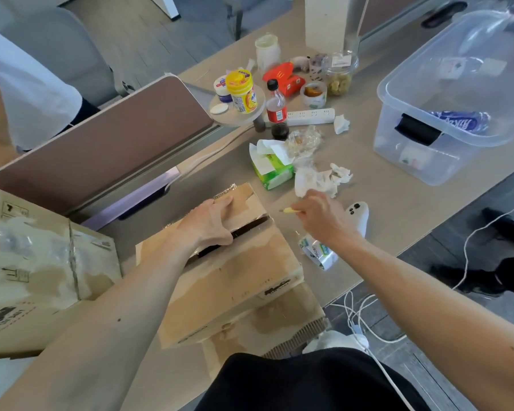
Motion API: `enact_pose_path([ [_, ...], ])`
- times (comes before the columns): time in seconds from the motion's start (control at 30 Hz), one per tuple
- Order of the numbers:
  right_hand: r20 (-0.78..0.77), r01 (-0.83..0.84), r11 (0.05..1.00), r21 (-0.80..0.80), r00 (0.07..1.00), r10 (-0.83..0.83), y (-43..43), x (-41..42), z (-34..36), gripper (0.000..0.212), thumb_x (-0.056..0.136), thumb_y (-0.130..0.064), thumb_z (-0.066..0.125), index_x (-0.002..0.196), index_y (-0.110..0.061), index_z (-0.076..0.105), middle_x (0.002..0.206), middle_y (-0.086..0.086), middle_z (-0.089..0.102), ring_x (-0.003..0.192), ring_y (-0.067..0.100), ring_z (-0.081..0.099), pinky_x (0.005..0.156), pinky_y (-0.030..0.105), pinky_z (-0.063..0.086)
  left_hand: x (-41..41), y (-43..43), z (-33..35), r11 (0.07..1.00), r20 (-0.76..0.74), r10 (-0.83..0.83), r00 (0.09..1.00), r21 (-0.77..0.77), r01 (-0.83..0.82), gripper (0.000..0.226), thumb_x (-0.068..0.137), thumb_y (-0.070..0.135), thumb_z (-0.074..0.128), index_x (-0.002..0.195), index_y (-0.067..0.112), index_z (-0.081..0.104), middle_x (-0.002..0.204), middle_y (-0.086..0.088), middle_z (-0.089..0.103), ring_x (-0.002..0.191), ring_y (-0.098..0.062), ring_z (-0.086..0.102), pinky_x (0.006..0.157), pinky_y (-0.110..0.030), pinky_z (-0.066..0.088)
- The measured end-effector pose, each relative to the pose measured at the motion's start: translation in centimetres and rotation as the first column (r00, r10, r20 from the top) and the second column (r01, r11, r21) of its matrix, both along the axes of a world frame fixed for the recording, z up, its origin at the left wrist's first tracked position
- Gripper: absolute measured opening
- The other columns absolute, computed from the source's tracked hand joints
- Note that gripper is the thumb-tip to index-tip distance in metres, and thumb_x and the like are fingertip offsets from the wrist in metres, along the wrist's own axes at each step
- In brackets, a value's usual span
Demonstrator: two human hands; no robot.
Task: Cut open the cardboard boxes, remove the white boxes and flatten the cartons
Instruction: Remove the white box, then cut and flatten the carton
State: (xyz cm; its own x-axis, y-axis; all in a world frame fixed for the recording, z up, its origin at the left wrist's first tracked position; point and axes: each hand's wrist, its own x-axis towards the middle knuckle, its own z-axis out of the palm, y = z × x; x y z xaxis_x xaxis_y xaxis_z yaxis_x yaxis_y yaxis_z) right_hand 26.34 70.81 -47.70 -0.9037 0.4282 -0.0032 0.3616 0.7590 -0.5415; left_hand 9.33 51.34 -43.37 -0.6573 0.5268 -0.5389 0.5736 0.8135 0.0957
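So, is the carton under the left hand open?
Partly open: the carton shows a dark gap between its top flaps, by the left hand.

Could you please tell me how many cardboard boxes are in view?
2. One cardboard box sits at the left edge, tape across its top; the other box is in the middle, under the left hand. More may lie outside the view.

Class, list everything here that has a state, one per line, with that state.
Front cardboard box: top seam slit open.
Left cardboard box: closed, taped.
Left hand: grips front cardboard box flap.
Right hand: holds yellow cutter.
Cola bottle: capped.
Tissue pack: open.
Storage bin: lidded.
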Motion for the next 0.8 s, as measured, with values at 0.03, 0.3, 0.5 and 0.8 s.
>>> enact_pose_path([
  [0.03,0.020,0.043,0.999,-0.001,0.999,-0.043,0.7,0.3,-0.1,0.023,0.096,-0.014,0.057,0.101,-0.023,0.078,0.082,0.001,0.052,0.077,0.028,0.058,0.060,0.029,0.031,-0.1,-0.1,0.0,1.000,0.003,-0.002,1.000,0.000,0.002,0.109,0.060,0.029,0.065,0.156,0.040,0.015,0.161,-0.006,0.024,0.140,-0.030,0.037,0.104,-0.039,0.039],
  [0.3,-0.112,0.108,0.967,-0.230,0.984,-0.136,-1.6,0.1,1.3,0.022,0.094,-0.022,0.059,0.075,-0.018,0.068,0.056,-0.003,0.054,0.056,0.018,0.046,0.056,0.034,0.039,0.4,-1.1,-0.3,0.998,0.090,0.002,0.996,0.067,-0.008,0.108,0.071,0.033,0.085,0.157,0.033,0.021,0.166,-0.011,0.004,0.150,-0.043,0.007,0.117,-0.048,0.023],
  [0.5,-0.012,0.177,0.719,-0.672,0.968,-0.250,-7.2,-2.3,2.6,0.037,0.093,-0.028,0.057,0.062,-0.008,0.056,0.053,0.004,0.051,0.049,0.015,0.039,0.047,0.029,0.033,1.8,-5.9,-0.9,0.815,0.112,0.156,0.981,0.546,-0.192,0.049,0.086,0.037,0.076,0.128,0.016,0.064,0.148,-0.002,0.047,0.136,-0.018,0.043,0.109,-0.026,0.030],
  [0.8,0.261,0.332,0.283,-0.900,0.929,-0.261,-19.9,-8.1,4.3,0.024,0.099,-0.028,0.050,0.081,-0.013,0.055,0.059,0.004,0.039,0.036,0.009,0.026,0.037,0.016,0.019,5.8,-13.8,0.1,0.243,0.739,0.075,0.669,0.638,-0.731,0.026,0.092,0.027,0.059,0.112,0.014,0.070,0.101,-0.005,0.071,0.094,-0.010,0.068,0.081,-0.021,0.046],
])
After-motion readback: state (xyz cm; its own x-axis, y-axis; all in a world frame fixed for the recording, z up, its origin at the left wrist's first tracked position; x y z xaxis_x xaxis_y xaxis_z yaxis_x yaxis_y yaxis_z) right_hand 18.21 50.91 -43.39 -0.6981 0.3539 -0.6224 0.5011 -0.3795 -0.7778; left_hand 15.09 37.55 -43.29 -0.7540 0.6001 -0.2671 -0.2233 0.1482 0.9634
